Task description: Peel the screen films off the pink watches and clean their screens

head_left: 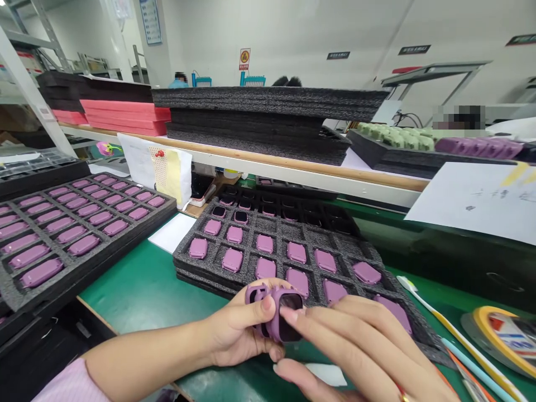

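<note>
My left hand [237, 329] is closed around a purple watch case [276, 312] with a dark square screen, held just in front of a black foam tray [276, 231]. My right hand [355, 346] reaches in from the right, its fingers extended and its index fingertip touching the case's screen. The tray behind holds several purple watch cases [264, 243] lying in cells; its far cells look mostly bare.
A second foam tray [79, 262] full of purple cases lies at the left. Stacks of black and red foam [268, 114] sit on a raised shelf. A toothbrush [435, 312], tape roll [506, 335] and papers [477, 201] are at the right on the green mat [142, 290].
</note>
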Action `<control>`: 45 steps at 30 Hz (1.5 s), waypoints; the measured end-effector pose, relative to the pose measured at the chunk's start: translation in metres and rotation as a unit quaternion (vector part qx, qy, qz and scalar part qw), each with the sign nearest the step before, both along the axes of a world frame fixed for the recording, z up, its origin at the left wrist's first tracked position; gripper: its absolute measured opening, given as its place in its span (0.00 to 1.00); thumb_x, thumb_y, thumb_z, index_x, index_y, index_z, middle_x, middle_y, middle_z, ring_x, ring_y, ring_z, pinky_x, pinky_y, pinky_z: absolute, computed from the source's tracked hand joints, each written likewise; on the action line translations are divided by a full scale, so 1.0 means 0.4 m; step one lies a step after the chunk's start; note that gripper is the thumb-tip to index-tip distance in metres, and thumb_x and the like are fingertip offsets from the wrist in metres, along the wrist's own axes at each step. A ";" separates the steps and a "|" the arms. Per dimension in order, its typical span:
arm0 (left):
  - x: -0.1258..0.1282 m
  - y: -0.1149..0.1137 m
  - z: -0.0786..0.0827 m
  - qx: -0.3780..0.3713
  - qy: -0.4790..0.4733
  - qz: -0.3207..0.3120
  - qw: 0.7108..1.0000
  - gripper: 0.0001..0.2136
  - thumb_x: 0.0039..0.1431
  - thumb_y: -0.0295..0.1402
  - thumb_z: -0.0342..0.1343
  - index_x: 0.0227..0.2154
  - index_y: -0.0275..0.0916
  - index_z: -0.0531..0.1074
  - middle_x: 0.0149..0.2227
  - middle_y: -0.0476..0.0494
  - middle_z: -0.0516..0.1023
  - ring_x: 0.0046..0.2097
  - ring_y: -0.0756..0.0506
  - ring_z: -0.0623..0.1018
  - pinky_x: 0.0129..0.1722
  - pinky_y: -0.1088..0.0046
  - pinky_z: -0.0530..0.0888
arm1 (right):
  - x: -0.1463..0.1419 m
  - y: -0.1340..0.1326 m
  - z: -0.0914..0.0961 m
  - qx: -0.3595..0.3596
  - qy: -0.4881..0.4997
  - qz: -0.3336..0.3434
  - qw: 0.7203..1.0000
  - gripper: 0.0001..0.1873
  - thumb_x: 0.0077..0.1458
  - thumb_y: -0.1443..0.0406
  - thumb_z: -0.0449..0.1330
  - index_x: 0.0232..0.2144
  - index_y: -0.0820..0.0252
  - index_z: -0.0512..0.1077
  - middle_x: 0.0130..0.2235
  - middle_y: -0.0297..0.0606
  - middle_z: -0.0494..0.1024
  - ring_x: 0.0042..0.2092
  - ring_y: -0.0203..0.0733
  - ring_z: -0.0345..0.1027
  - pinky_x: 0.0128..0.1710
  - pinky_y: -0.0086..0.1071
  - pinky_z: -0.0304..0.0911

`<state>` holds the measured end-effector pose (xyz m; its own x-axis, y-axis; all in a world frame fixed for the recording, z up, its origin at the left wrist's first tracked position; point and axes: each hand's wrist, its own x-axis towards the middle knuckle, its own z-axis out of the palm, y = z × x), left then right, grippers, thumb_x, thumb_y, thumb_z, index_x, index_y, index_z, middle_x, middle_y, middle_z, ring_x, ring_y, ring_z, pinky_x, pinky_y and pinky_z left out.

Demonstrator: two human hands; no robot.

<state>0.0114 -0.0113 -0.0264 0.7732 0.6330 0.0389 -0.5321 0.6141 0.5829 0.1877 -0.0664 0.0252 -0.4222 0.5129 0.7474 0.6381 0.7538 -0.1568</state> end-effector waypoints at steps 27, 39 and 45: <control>-0.005 0.000 0.033 -0.016 0.148 0.050 0.988 0.24 0.50 0.48 0.67 0.43 0.36 0.70 0.29 0.46 0.81 0.13 0.60 0.61 0.12 0.82 0.47 | 0.348 0.311 -0.039 -0.310 0.052 -0.315 0.895 0.20 0.50 0.57 0.60 0.45 0.58 0.76 0.49 0.46 0.82 0.51 0.61 0.76 0.55 0.52 0.68; 0.012 -0.010 0.033 -0.090 0.099 0.019 0.991 0.26 0.48 0.53 0.68 0.35 0.32 0.76 0.30 0.44 0.78 0.17 0.58 0.66 0.17 0.82 0.52 | 0.053 0.092 0.016 -0.216 0.047 0.026 0.975 0.18 0.56 0.52 0.67 0.44 0.51 0.71 0.52 0.39 0.79 0.56 0.47 0.73 0.59 0.40 0.67; 0.012 -0.005 0.030 -0.094 0.072 0.018 0.993 0.24 0.47 0.53 0.69 0.31 0.35 0.73 0.22 0.53 0.69 0.16 0.59 0.60 0.17 0.83 0.49 | -0.010 0.045 -0.012 -0.107 0.008 0.035 0.994 0.05 0.60 0.65 0.64 0.37 0.55 0.70 0.50 0.43 0.78 0.54 0.45 0.73 0.60 0.39 0.66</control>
